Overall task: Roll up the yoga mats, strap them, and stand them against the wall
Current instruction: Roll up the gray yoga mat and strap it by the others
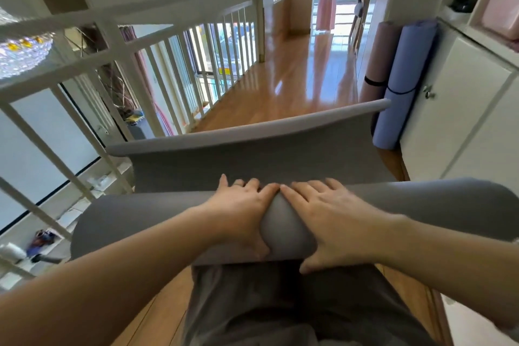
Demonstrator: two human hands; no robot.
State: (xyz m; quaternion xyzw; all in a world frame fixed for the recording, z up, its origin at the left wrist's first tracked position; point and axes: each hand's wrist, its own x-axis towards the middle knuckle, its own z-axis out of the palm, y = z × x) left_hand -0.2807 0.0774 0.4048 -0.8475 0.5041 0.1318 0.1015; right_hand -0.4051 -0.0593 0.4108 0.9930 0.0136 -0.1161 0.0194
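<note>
Pressing flat on centre of half-rolled grey mat (140, 222) on floor (295, 73) w/ left hand (241, 213) and right hand (331, 216), fingers (313, 191) slightly spread. Prob. light, soft, springy foam — best pressed w/ palms wider apart, else likely to unroll.

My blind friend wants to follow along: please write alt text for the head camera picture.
The left hand and right hand press side by side on a half-rolled gray mat on a wooden floor. A purple mat and a pink mat, rolled and strapped, stand by a white cabinet at right; a railing runs along the left.
</note>
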